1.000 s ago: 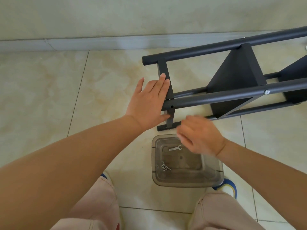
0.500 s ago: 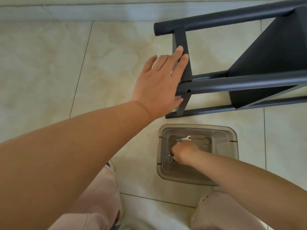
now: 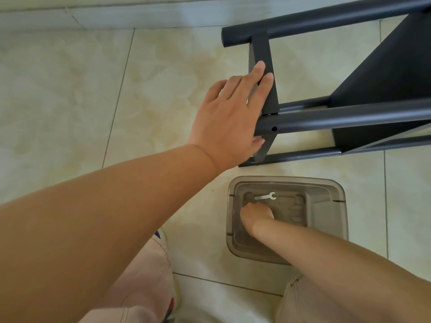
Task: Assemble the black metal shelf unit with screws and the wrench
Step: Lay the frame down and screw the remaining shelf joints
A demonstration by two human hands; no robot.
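Note:
The black metal shelf unit (image 3: 345, 116) lies on its side on the tiled floor, its end toward me. My left hand (image 3: 229, 117) presses flat against the end crossbar (image 3: 263, 54), fingers straight, thumb by the near tube. An empty screw hole (image 3: 274, 129) shows on that tube. My right hand (image 3: 256, 213) reaches down into a clear plastic bin (image 3: 335, 190), over the spot where the screws lay; its fingertips are hidden. The small silver wrench (image 3: 265, 196) lies on the bin's bottom just beyond that hand.
The bin stands on the floor right in front of the shelf's near tube. A wall and baseboard (image 3: 140, 17) run along the top. My knees and a shoe (image 3: 163, 243) are at the bottom edge. Open tile floor lies to the left.
My right hand dropped from beside the shelf tube into the bin and now covers the screws. The view tilted down and closer. My left hand stayed on the crossbar.

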